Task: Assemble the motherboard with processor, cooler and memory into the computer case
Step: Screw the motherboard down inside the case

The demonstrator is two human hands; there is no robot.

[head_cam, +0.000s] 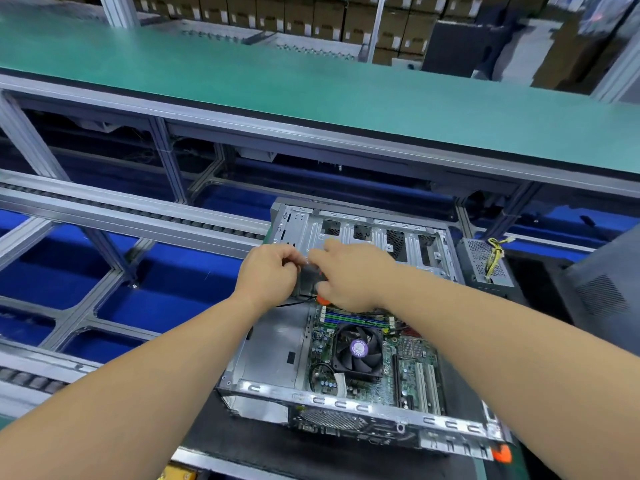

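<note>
An open metal computer case [346,405] lies flat in front of me. The green motherboard [412,372] sits inside it, with a black cooler fan [358,351] on top and memory sticks [353,318] just beyond the fan. Both hands meet over the far part of the case, at a small dark part [306,278] with black wires. My left hand [268,275] curls its fingers around that part's left side. My right hand [349,271] pinches it from the right, thumb near an orange piece [323,300]. What the part is stays hidden by the hands.
A grey power supply [485,263] with yellow cables stands right of the case. A dark case panel [602,292] leans at the far right. A green shelf [311,84] runs above, and a roller conveyor rail [121,209] with blue floor below lies to the left.
</note>
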